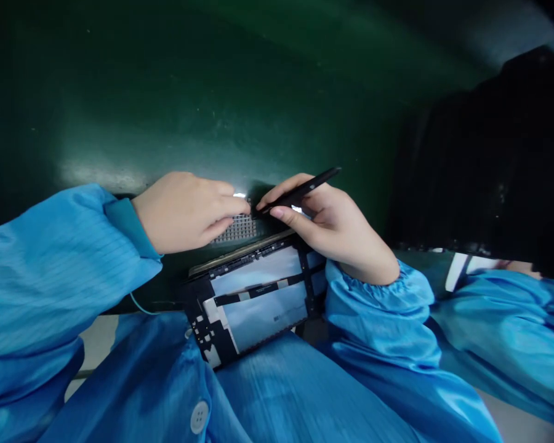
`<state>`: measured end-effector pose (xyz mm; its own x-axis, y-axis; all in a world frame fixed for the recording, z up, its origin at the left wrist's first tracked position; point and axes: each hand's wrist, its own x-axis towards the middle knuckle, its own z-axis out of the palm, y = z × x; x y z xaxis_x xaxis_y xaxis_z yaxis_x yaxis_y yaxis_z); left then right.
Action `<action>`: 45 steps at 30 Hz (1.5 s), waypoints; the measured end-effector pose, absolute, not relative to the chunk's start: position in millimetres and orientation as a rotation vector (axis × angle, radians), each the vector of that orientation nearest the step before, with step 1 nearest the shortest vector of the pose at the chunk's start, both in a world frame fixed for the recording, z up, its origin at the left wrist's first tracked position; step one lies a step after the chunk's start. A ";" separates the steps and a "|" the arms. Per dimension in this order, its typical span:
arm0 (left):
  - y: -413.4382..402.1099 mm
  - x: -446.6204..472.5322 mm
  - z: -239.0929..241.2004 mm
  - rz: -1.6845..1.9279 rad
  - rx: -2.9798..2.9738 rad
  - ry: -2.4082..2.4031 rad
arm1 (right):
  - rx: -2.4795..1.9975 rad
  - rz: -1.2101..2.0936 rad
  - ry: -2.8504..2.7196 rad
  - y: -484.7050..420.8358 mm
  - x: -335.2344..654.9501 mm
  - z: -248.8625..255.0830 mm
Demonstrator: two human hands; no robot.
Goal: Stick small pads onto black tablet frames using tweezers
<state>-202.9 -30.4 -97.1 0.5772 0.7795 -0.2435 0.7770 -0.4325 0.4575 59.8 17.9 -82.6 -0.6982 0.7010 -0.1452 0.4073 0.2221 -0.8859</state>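
Note:
My left hand [184, 210] lies palm down on a small gridded tray of tiny parts [238, 229] at the near edge of a dark green table [175, 111], fingers curled together on the tray. My right hand [332, 226] is closed on black tweezers [300, 191], whose tip points left and meets the left fingertips above the tray. A black-framed panel with pale reflective windows [256, 295] leans from my lap against the table edge, just below both hands. Both arms wear blue smock sleeves.
A tall stack of black trays [489, 160] stands at the right on the table. Beside me at the lower right is another person's blue sleeve [512, 332]. My blue smock with a white button [199, 417] fills the foreground.

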 end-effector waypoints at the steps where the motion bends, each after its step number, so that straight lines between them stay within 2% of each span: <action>1: -30.1 -202.3 -92.6 -0.071 2.324 1.253 | -1.038 1.464 -2.211 18.4 59.4 -82.6; 7: -30.1 -198.9 -85.9 -0.214 2.420 1.292 | -1.000 1.448 -2.271 29.7 61.0 -81.0; 11: -31.6 -197.3 -89.1 -0.180 2.421 1.320 | -1.130 1.550 -1.796 -12.2 58.3 -70.8; 15: -33.2 -197.2 -90.3 -0.140 2.429 1.315 | -1.262 1.391 -1.462 -97.1 39.0 -74.1; 20: -32.8 -198.1 -91.2 -0.093 2.419 1.298 | -1.110 1.157 -1.574 -141.8 14.8 -98.5; 24: -31.9 -197.5 -89.8 -0.154 2.358 1.314 | -1.103 1.107 -1.642 -138.0 11.9 -104.8; 29: -31.6 -196.5 -88.6 -0.166 2.406 1.316 | -1.085 1.116 -1.848 -132.4 20.6 -88.8; 34: -32.2 -196.9 -91.4 -0.147 2.482 1.317 | -1.173 1.096 -1.984 -65.5 47.9 -74.3; 39: -33.2 -197.4 -97.9 -0.035 2.477 1.315 | -1.173 1.324 -2.114 -3.6 67.2 -81.1; 45: -32.8 -199.5 -97.1 -0.073 2.462 1.312 | -1.125 1.399 -2.056 -5.1 65.8 -87.9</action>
